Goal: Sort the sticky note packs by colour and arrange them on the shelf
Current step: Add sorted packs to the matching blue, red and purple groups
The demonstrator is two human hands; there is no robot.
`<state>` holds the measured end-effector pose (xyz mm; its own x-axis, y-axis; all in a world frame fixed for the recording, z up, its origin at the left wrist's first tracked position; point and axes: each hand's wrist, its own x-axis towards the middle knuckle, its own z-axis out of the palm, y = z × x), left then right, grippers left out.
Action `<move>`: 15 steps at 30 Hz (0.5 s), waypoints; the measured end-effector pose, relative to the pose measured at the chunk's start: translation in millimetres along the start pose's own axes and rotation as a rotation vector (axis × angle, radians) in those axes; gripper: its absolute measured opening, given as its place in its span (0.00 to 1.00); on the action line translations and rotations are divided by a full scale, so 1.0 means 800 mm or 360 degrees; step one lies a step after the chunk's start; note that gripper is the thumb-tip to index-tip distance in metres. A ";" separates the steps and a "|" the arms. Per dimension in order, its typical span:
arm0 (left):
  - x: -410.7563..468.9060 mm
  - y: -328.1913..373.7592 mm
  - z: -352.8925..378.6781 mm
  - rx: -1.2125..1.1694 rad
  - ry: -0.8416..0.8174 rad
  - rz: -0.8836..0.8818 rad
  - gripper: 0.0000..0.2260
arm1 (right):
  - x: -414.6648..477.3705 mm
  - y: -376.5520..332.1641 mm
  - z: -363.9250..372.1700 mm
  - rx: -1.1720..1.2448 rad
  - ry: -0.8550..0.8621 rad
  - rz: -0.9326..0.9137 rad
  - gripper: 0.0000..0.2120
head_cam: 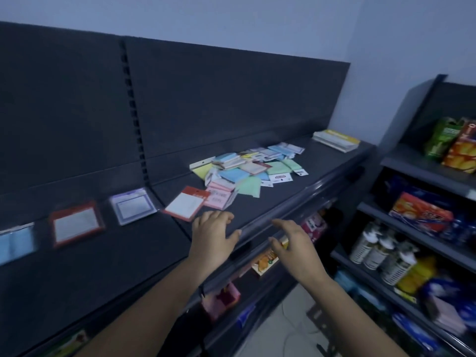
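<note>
Further along the shelf (322,173) lies the mixed pile (247,171); your left grip (213,228) is nearer than your right grip (291,243), both empty, fingers loosely apart.

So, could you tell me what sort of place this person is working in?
Most likely a small shop: dark slotted retail shelving, snack packets and bottles stocked on the unit to the right, and packaged sticky note packs heaped on it.

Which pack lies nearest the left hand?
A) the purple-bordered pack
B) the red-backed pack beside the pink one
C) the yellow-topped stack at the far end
B: the red-backed pack lies just beyond the left hand on the top shelf, next to the pink pack.
</note>
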<state>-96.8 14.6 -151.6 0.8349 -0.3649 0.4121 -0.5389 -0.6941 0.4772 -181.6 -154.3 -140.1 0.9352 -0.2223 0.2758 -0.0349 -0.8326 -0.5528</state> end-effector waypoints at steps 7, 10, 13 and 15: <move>0.086 0.002 0.064 -0.0005 -0.0054 -0.0022 0.16 | 0.072 0.066 0.002 0.0021 0.0014 0.0097 0.20; 0.130 -0.010 0.081 -0.0038 -0.0052 -0.0081 0.16 | 0.121 0.082 0.009 0.0063 -0.0038 0.0125 0.20; 0.171 -0.027 0.092 -0.0014 -0.0079 -0.0170 0.17 | 0.171 0.091 0.018 0.0100 -0.0084 0.0129 0.20; 0.193 -0.039 0.100 0.0017 -0.0085 -0.0214 0.17 | 0.198 0.096 0.027 0.0101 -0.0107 0.0130 0.20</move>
<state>57.8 -69.8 -164.6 0.9045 -0.3001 0.3031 -0.4206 -0.7456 0.5169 -29.0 -242.4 -155.5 0.9518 -0.2515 0.1756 -0.0914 -0.7790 -0.6203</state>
